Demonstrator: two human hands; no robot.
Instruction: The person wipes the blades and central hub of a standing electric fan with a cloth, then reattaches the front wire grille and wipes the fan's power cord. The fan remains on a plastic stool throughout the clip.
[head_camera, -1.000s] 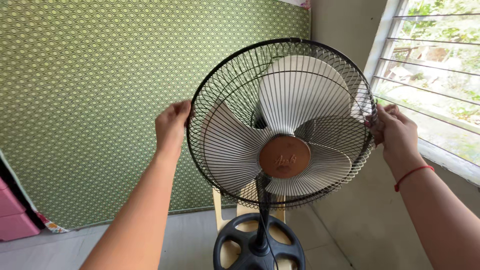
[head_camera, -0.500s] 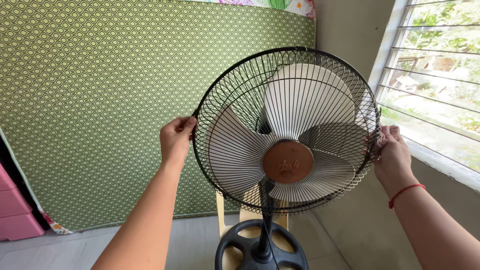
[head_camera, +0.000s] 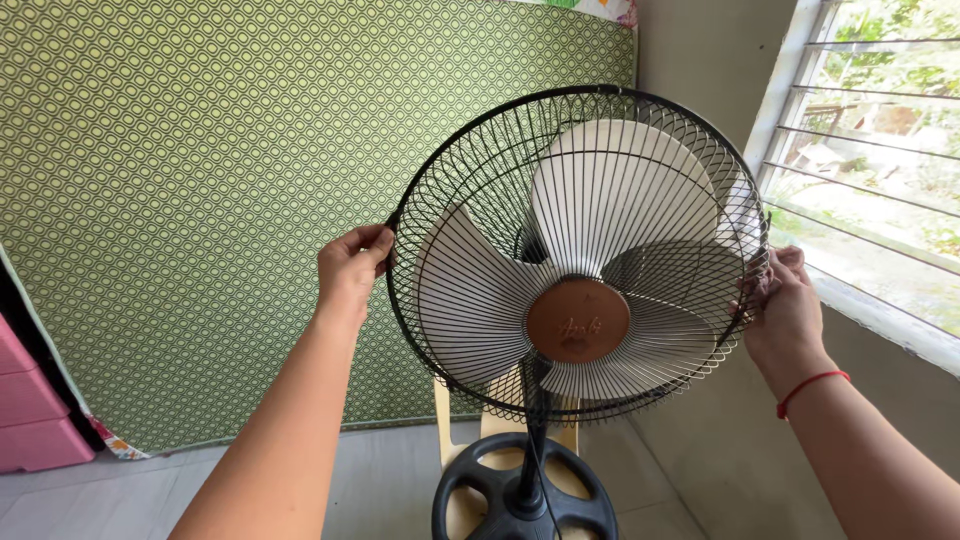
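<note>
A standing fan fills the middle of the head view. Its black wire front grille (head_camera: 480, 190) covers three white blades (head_camera: 615, 190) and a round brown centre cap (head_camera: 578, 320). My left hand (head_camera: 350, 268) grips the grille's left rim. On the right rim my right hand (head_camera: 785, 310), with a red string at the wrist, pinches the wires. A black pole runs down to the fan's round black base (head_camera: 523, 498).
A green patterned mattress (head_camera: 190, 200) leans against the wall behind the fan. A window with horizontal bars (head_camera: 880, 150) is on the right. Pink plastic drawers (head_camera: 35, 410) stand at the far left. A pale wooden stool (head_camera: 490, 425) sits behind the pole.
Both hands have slid a little lower along the grille's rim, and the view has shifted slightly. The fan stays where it was.
</note>
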